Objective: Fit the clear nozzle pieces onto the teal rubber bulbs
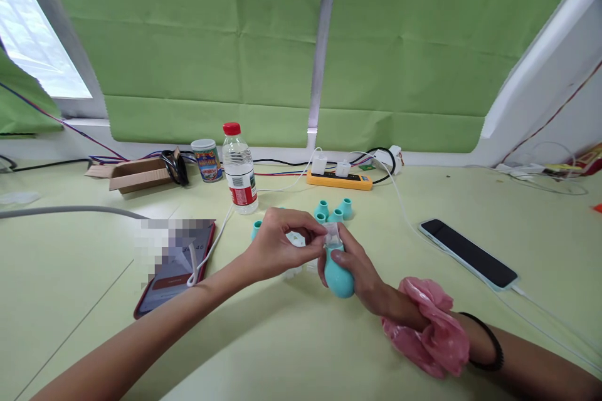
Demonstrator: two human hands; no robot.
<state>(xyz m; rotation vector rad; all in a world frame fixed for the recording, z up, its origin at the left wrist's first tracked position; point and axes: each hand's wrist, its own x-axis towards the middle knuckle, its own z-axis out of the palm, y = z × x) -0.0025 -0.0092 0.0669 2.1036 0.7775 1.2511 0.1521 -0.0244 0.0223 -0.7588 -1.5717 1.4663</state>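
Note:
A teal rubber bulb [339, 279] sits in my right hand [362, 272], its round end toward me and the fingers closed around it. From its far end sticks out a clear plastic piece [332, 235]. With thumb and fingertips together, my left hand [282, 241] pinches at the near side of that clear piece. Just behind the hands stand several more teal bulbs [346, 208], open necks upward. Another teal bulb [256, 229] is partly covered by my left hand. Below that hand, clear plastic parts [292, 273] lie partly hidden on the table.
Left of the hands are a water bottle [241, 178], a phone [176, 282] with a cable, a can [207, 161] and a cardboard box [141, 175]. At the back lies an orange power strip [339, 180]. Another phone [470, 254] lies right, its white cord crossing the table.

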